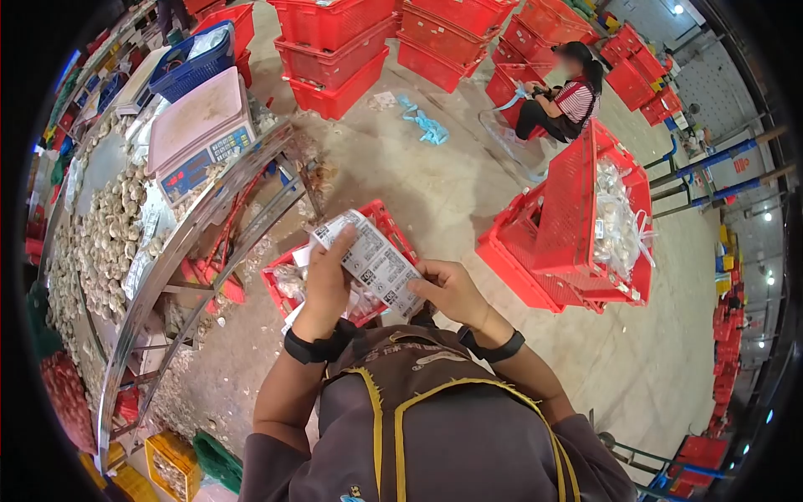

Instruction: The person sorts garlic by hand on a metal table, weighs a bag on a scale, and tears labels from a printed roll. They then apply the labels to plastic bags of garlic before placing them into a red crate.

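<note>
Head view: we have the sheet (376, 261) of printed labels up in front of the body, held by both hands, tilted, with its printed side showing. Left hand (326, 283) is clamped on the sheet's left part, thumb lying over the print. Right hand (456, 291) is closed on its right edge, near the lower corner. So the sheet sits between the two hands, touching both. We see it above the red crate (386, 219), covering part of it; bags (288, 283) show in there, left of the sheet. Both wrists wear black bands.

Off to the left we get the desk (104, 157) with loose garlic (109, 230), a scale (196, 125) and, just beyond the scale, a blue basket (188, 67). On the right, filled bags (615, 222) in a tilted crate (569, 222). Farther ahead: stacked crates (335, 58), blue plastic (428, 127) on the floor, and a crouching person (577, 100) beside crates.
</note>
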### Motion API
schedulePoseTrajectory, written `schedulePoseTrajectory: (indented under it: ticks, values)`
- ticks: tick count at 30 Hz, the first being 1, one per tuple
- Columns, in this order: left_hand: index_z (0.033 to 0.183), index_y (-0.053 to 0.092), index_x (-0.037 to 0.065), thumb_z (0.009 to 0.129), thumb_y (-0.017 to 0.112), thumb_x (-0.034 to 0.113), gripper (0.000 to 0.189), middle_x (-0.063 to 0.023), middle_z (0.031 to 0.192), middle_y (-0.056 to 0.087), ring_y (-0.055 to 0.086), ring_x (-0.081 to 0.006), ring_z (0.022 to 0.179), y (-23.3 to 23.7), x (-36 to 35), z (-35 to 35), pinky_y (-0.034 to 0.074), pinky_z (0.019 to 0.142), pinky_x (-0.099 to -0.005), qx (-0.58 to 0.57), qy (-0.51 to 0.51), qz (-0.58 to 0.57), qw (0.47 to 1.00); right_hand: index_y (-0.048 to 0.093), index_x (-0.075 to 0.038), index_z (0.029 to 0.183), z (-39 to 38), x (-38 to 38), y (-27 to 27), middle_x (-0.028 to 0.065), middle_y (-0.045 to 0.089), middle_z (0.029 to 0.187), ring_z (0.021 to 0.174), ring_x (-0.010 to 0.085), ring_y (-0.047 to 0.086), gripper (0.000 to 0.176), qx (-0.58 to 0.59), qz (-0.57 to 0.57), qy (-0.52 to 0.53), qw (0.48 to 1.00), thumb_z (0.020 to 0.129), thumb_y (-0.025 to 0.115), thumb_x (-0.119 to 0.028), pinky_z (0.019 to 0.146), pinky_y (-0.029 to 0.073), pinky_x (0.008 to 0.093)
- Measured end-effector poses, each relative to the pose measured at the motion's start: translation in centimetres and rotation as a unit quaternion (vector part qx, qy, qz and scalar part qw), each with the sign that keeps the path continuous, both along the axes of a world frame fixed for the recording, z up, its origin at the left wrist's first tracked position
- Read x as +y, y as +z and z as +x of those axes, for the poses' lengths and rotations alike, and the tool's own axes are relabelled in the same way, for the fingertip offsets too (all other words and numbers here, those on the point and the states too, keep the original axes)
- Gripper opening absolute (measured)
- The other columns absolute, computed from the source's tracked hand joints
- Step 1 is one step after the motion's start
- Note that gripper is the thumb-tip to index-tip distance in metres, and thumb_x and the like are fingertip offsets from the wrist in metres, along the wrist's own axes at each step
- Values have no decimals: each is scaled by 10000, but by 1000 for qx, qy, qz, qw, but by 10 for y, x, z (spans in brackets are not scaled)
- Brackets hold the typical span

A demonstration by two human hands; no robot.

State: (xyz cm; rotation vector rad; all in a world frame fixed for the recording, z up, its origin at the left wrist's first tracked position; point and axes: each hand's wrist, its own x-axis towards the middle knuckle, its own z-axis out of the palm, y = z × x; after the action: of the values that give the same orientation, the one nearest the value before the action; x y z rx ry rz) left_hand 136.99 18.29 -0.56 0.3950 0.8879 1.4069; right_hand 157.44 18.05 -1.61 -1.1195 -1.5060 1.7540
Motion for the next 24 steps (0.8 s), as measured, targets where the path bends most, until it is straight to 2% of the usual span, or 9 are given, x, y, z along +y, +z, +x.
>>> schedulePoseTrajectory:
  ticks: [1, 2, 4, 12, 17, 24]
  values:
    - [1042, 620, 68, 929, 577, 251, 219, -9, 812, 667, 623, -88, 619, -1, 1, -9, 445, 467, -218, 21, -14, -15, 1000, 617, 24, 901, 2, -2, 0, -25, 565, 745, 662, 33, 490, 111, -1, 0, 0, 1000, 883, 609, -85, 577, 413, 217]
    - [1042, 620, 68, 929, 577, 251, 219, -9, 812, 667, 623, -88, 619, -2, 2, -13, 445, 467, -218, 20, -14, -15, 1000, 619, 27, 888, 3, -4, 0, -26, 559, 730, 654, 32, 485, 112, -13, -14, -2, 1000, 880, 613, -84, 572, 409, 217]
    - [1045, 599, 19, 931, 558, 257, 267, -57, 886, 669, 658, -143, 772, -3, 3, -18, 530, 661, -271, 18, -1, -13, 1000, 620, 30, 875, 3, -6, 0, -27, 553, 714, 646, 32, 479, 114, -24, -29, -3, 999, 876, 617, -84, 566, 405, 217]
    - [1003, 619, 32, 924, 565, 252, 240, -54, 841, 674, 658, -142, 723, -8, 0, -15, 523, 627, -267, 25, -1, -10, 1000, 618, 34, 874, 9, -12, -6, -26, 562, 718, 652, 32, 486, 110, -24, -1, -9, 1000, 871, 618, -76, 567, 409, 219]
    - [1013, 619, 30, 926, 556, 246, 242, -49, 836, 676, 658, -138, 710, -9, -2, -15, 518, 598, -258, 32, -10, -7, 999, 621, 26, 877, 10, -15, -4, -27, 564, 724, 662, 32, 489, 102, -10, -22, -11, 1000, 873, 618, -76, 575, 411, 216]
    - [1029, 613, 26, 926, 557, 240, 244, -56, 848, 677, 661, -142, 728, -11, -4, -13, 525, 621, -262, 36, -16, -11, 999, 625, 23, 876, 12, -18, -5, -28, 570, 726, 658, 33, 489, 100, -8, -27, -18, 999, 871, 620, -77, 577, 413, 215]
